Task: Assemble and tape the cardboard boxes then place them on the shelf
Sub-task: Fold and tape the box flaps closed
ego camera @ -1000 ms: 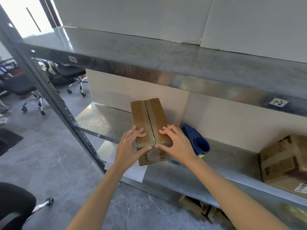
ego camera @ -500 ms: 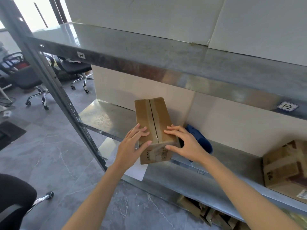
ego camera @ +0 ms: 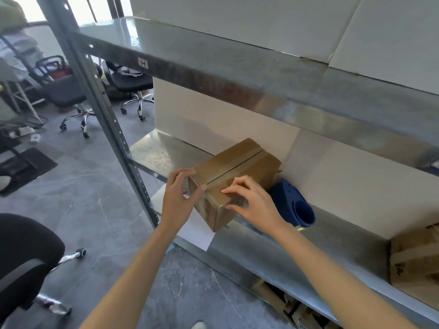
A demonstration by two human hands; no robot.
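**A:** Where is the box, and how is it held?

**B:** The taped cardboard box [ego camera: 237, 167] is set on the middle shelf [ego camera: 161, 153], towards its left end. It is skewed, with the near corner hung out past the front edge. The near end is gripped by the left hand [ego camera: 178, 198], with the fingers hooked over the top edge. The near right corner is clasped by the right hand [ego camera: 251, 200], fingers on top and thumb on the side.

**A:** What is called for?

**B:** Most likely the box should be squared to the front edge and slid back until nothing overhangs. An even push from both hands is advised. The blue clog [ego camera: 292, 205], just beside the box's right side, could be jammed against the back wall. The sheet of white paper [ego camera: 197, 236] under the near corner might be dragged along.
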